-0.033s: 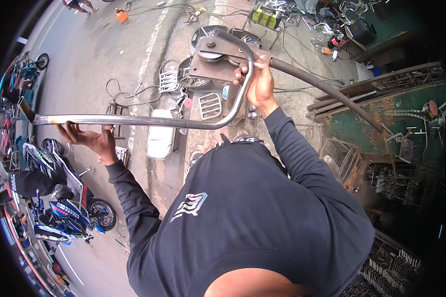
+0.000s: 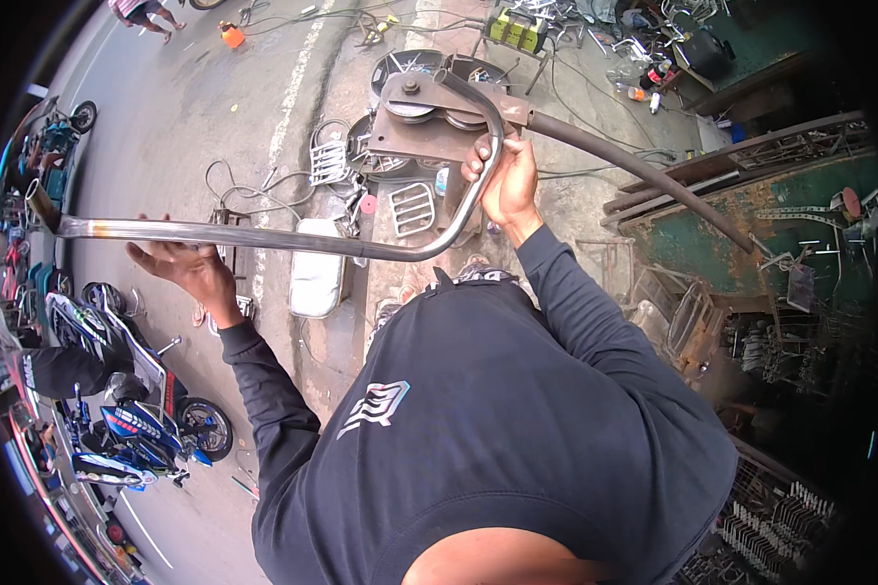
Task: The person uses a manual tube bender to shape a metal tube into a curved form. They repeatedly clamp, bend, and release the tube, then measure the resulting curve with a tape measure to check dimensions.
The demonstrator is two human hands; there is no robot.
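A long bent metal pipe [image 2: 293,237] runs across in front of me, its far left end turned up and its right part curving away into a pipe bender [image 2: 424,141]. My right hand [image 2: 510,190] wraps its fingers round the curved upright part, just beside the bender. Under the straight left part, my left hand [image 2: 197,278] is spread with its fingers stretched out. Some fingertips pass behind the pipe, and the hand seems to touch it from below. The bender has a flat plate, rollers and a bolt. A long lever bar [image 2: 634,174] reaches from it toward the right.
Beyond the bender sit round black trays [image 2: 395,70] of small metal parts. A white metal box [image 2: 317,273] and small racks [image 2: 413,209] lie on the ground. Cables cross the pavement near a green machine [image 2: 517,29]. Motorcycles [image 2: 132,419] stand at left; a green bench [image 2: 712,229] at right.
The straight part of the pipe has tilted slightly, its left end shifting a little away from me. My left hand has moved slightly right, its fingers straighter. My right hand keeps its grip.
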